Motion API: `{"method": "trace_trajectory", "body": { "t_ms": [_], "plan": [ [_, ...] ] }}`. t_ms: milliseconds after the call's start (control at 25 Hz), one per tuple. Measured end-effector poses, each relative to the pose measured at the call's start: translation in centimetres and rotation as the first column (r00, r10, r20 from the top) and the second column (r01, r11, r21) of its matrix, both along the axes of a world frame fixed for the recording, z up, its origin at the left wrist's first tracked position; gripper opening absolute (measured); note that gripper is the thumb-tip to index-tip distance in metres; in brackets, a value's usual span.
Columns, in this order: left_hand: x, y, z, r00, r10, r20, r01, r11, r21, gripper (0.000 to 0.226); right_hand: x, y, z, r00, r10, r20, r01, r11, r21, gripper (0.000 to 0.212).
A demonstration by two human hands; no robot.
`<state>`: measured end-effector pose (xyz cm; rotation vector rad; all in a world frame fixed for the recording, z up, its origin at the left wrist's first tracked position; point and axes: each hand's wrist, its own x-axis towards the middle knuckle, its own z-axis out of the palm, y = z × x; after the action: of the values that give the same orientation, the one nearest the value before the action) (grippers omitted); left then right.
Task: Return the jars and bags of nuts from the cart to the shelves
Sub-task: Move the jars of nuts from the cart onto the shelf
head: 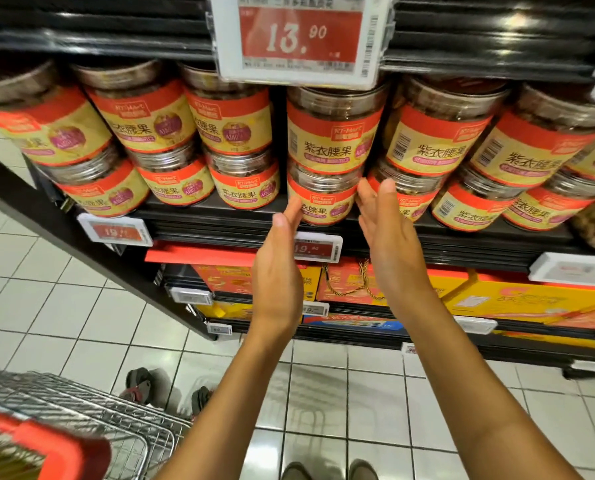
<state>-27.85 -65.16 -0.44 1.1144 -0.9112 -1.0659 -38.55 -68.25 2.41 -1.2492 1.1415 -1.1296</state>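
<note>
The clear plastic jar of nuts with the red-and-yellow label point(323, 202) stands upright at the front of the black shelf point(213, 223), with a matching jar point(334, 133) stacked on its lid. Its long axis is vertical, and it lies straight ahead of us, between our two palms. The left grip point(278, 271) has straight fingers, the tips touching the jar's left flank. The right grip point(386, 237) is likewise flat-handed, its fingers against or just beside the right flank, close to the neighbouring jar point(417, 199). Neither curls round anything. We judge both about equally near, so any squaring-up would be a two-sided nudge straight back. The silver wire cart with the red handle point(92, 410) sits low on our left, well apart.
</note>
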Motion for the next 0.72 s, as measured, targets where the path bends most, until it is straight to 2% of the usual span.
{"method": "trace_trajectory", "body": {
  "t_ms": [120, 200, 280, 320, 440, 520, 720],
  "plan": [
    [0.2, -0.1, 0.0, 1.0, 0.013, -0.001, -0.013, 1.0, -0.015, 0.052, 0.0, 0.1, -0.3, 0.991, -0.101, -0.084, 0.101, 0.995, 0.002, 0.042],
    [0.3, 0.1, 0.3, 0.999, 0.026, 0.028, -0.026, 1.0, -0.002, 0.049, 0.2, 1.0, -0.5, 0.983, -0.162, -0.081, 0.161, 0.987, -0.017, 0.048],
    [0.4, 1.0, 1.1, 0.994, 0.098, 0.05, -0.1, 0.994, 0.04, 0.043, 0.5, 2.2, -0.1, 0.981, -0.168, -0.095, 0.171, 0.985, 0.028, 0.055],
    [0.6, 1.6, 1.9, 0.989, 0.141, 0.047, -0.143, 0.988, 0.061, 0.038, 0.5, 2.7, 0.5, 0.981, -0.148, -0.125, 0.156, 0.986, 0.06, 0.051],
    [1.7, 4.2, 5.2, 0.971, 0.237, 0.015, -0.235, 0.955, 0.181, 0.026, 0.4, 4.4, 3.3, 0.976, -0.012, -0.216, 0.036, 0.994, 0.105, 0.041],
    [2.4, 6.6, 7.7, 0.961, 0.277, 0.018, -0.272, 0.93, 0.246, 0.025, 0.1, 5.9, 5.1, 0.963, 0.112, -0.246, -0.101, 0.993, 0.06, 0.033],
    [3.7, 18.8, 13.1, 0.894, 0.448, 0.016, -0.428, 0.842, 0.33, 0.03, 0.5, 11.6, 8.7, 0.865, 0.44, -0.243, -0.438, 0.897, 0.063, 0.034]
  ]
}}
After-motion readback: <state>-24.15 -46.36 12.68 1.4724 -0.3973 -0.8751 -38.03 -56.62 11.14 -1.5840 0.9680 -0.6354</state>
